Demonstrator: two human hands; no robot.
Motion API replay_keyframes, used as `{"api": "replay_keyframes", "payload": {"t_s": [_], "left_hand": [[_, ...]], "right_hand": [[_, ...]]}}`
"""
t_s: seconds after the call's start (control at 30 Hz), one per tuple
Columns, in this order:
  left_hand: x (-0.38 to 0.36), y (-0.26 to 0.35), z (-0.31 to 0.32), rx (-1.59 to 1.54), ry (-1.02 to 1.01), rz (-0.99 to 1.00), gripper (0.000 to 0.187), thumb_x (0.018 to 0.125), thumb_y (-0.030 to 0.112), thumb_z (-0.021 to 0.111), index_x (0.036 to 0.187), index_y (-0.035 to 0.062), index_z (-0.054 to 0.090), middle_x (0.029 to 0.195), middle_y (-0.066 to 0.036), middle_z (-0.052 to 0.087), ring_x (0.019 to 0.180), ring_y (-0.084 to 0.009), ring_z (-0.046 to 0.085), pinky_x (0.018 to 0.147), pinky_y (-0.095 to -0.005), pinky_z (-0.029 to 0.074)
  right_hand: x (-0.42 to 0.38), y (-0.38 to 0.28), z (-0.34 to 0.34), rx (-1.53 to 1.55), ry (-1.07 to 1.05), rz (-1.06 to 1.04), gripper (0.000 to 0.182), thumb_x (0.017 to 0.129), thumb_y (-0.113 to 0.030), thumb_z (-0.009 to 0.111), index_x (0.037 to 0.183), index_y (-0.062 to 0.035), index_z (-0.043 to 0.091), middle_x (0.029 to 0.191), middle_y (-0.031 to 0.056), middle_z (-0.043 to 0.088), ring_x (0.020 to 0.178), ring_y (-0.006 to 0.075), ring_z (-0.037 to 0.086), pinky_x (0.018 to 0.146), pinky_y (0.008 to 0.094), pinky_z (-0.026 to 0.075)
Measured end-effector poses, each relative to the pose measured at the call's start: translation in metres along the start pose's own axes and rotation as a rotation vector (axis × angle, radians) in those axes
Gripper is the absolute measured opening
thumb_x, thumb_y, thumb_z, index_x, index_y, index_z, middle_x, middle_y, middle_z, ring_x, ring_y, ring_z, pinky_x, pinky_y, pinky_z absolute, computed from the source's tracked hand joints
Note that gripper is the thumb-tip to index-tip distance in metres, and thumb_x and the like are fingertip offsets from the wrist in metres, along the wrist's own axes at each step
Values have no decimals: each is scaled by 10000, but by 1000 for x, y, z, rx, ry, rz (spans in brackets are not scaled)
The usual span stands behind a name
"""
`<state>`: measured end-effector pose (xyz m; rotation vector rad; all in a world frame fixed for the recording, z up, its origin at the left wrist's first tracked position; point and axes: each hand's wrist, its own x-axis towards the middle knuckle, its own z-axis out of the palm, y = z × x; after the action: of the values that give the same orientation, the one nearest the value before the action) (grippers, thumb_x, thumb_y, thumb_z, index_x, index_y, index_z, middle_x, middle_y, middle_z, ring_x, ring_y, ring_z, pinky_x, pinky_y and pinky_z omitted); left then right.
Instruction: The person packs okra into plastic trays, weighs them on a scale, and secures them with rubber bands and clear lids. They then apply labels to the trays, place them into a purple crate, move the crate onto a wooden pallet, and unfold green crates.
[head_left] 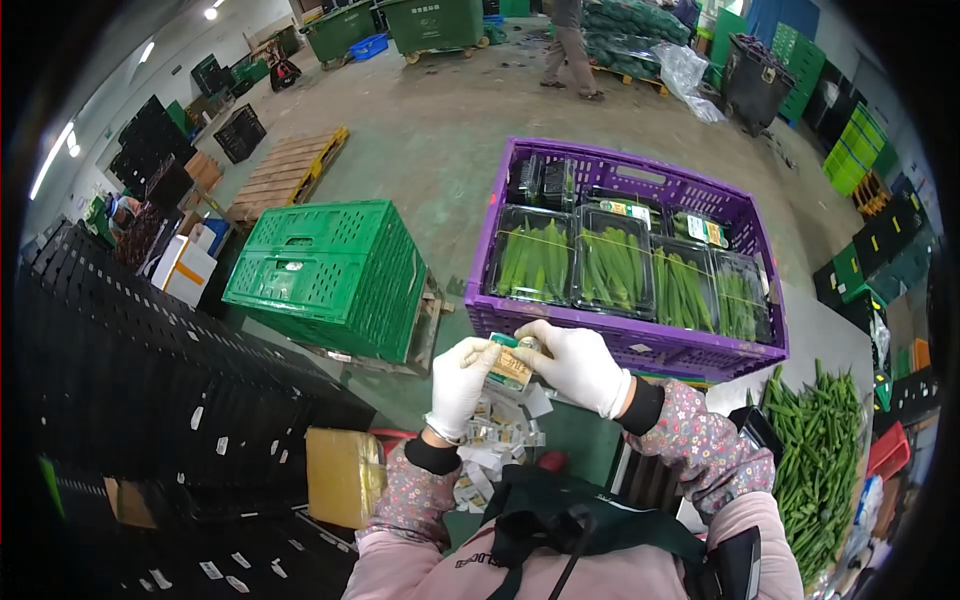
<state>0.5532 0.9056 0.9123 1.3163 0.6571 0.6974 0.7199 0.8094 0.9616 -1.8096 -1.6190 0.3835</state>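
- White-gloved, the left hand (460,388) pinches the left side of a printed label (510,369); the right hand (582,370) grips its upper right corner.
- The printed label is held before the purple crate's (650,347) near edge, towards its left corner.
- Clear boxes (532,255) of green pods (612,265) line that edge inside.

Left hand (459,390) and right hand (582,368), white-gloved, pinch printed label (510,370) beside near edge of purple crate (700,355). Green-pod packs (612,262) line that edge; dark packs (540,182) in far left corner. Loose pods (818,455) heaped along right edge of tabletop (742,388).
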Motion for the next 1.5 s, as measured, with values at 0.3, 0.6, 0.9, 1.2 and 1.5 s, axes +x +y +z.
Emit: {"api": "replay_keyframes", "payload": {"t_s": [0.3, 0.6, 0.9, 1.2, 1.5], "left_hand": [[-40, -17, -11, 133, -41, -164, 202, 904, 165, 694, 939, -34, 707, 872, -36, 703, 723, -61, 617, 626, -245, 493], [-44, -20, -7, 45, -34, -86, 509, 867, 44, 656, 1346, -13, 494, 1172, -85, 605, 1065, -116, 579, 910, -285, 481], [-22, -6, 13, 281, 84, 299, 102, 860, 10, 679, 961, 4, 695, 1080, -72, 600, 1061, -148, 566, 901, -288, 458], [-7, -9, 50, -175, 8, 67, 190, 971, 112, 598, 1097, -29, 615, 967, -75, 670, 789, -85, 636, 675, -216, 528], [-15, -13, 60, -187, -11, -105, 133, 943, 93, 640, 964, -34, 670, 855, -56, 695, 766, -76, 643, 637, -225, 521]], "right_hand": [[118, 95, -67, 225, 147, 120, 242, 941, -261, 585, 924, -24, 627, 815, 103, 667, 731, 184, 636, 683, 318, 497], [163, 113, -37, -313, -239, 62, 793, 626, -457, 845, 1198, 4, 546, 1090, 192, 608, 1039, 345, 599, 893, 403, 475], [68, 45, -39, 243, 126, -96, 614, 789, -309, 789, 1285, -29, 558, 1106, 153, 626, 958, 227, 617, 864, 347, 493], [-15, 23, -17, 493, -134, 272, 304, 870, -169, 723, 1118, -22, 626, 778, 20, 631, 673, 97, 554, 655, 250, 484], [-26, 31, -32, 395, 16, 274, 221, 910, -249, 660, 955, -33, 672, 727, 101, 630, 644, 130, 598, 619, 285, 485]]}}
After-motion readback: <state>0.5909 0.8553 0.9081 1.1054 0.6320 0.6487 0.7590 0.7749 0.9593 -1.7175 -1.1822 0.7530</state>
